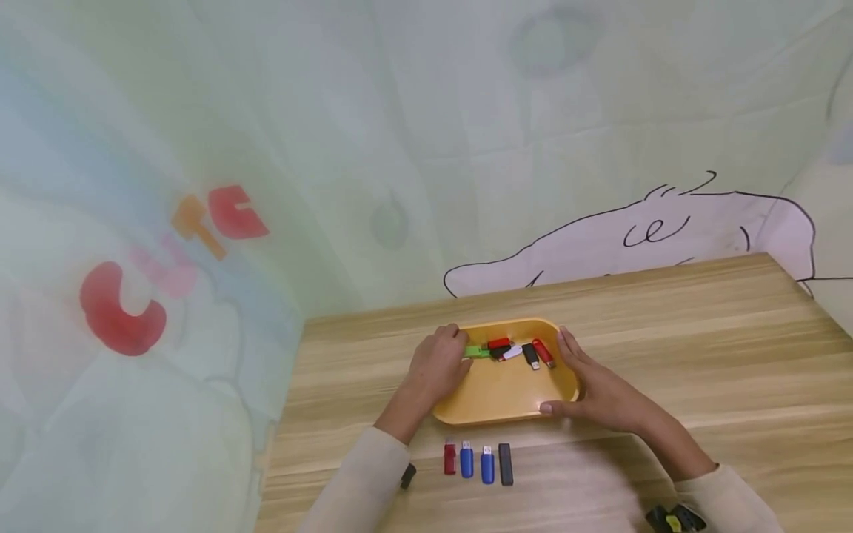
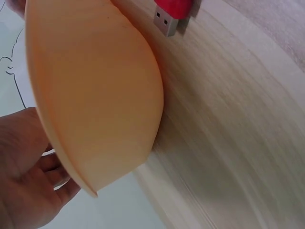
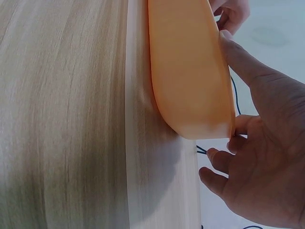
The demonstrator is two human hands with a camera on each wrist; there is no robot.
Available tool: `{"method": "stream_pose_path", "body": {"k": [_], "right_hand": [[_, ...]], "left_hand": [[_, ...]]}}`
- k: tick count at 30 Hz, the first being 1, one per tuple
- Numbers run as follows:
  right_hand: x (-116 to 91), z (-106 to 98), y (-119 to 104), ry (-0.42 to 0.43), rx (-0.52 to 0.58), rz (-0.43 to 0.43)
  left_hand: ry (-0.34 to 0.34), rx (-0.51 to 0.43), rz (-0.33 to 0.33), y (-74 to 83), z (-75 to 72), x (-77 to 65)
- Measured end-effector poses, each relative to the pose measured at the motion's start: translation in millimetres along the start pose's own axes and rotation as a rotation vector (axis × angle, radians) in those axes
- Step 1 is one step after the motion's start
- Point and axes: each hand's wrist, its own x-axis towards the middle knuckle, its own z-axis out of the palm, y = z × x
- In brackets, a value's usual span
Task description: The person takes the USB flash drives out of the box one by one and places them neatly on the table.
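- The pale backdrop [image 1: 413,133] fills the top and left, its printed shapes reaching down to the worktop's far edge.
- Below it, the wood-grain worktop [image 1: 700,355], slanting away at its left and right edges; the widest stretch of wood lies off to the right, with a narrower one at the left.
- And here's the yellow tray [image 1: 500,396], left of the worktop's middle, a strip of wood between its back rim and the far edge. Rounded corners, low walls, open floor along the near half.
- Right hand [image 1: 603,392] on the right end: thumb along the near rim, fingers spread to the far corner, gripping the tray between them.
- Left hand [image 1: 436,363] across the left end, fingers bent over the rim, thumb inside: gripping too.
- In front, four USB sticks line up, just apart: dark stick [image 1: 506,464] rightmost, two blue sticks [image 1: 488,466], then a red stick [image 1: 449,458].
- Inside, toward the back wall: a green stick [image 1: 476,352] by the left thumb, a red-and-black huddle [image 1: 498,343] with a white stick [image 1: 512,353], then a black stick [image 1: 530,354] and a slanted red one [image 1: 543,352] near the right wall.
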Motion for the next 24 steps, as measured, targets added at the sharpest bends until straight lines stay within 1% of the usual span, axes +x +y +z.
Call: {"method": "stream_pose_path", "body": {"k": [6, 10, 15, 19, 22, 24], "right_hand": [[-1, 1, -1, -0.003, 0.003, 0.003], [0, 1, -3, -0.001, 0.006, 0.003], [0, 1, -3, 0.002, 0.002, 0.005], [1, -1, -4, 0.002, 0.005, 0.005], [1, -2, -4, 0.003, 0.005, 0.007], [0, -2, -4, 0.003, 0.005, 0.01]], "left_hand": [[-0.02, 0.029, 0.019, -0.9, 4.0, 2.7], [-0.012, 0.065, 0.036, -1.6, 6.3, 2.7], [-0.023, 0.108, 0.047, -3.1, 12.4, 4.4], [0.001, 0.125, 0.069, -5.6, 16.0, 4.9], [0.028, 0.141, 0.1, -7.0, 17.4, 4.3], [0.035, 0.148, 0.112, -6.9, 18.1, 3.9]]}}
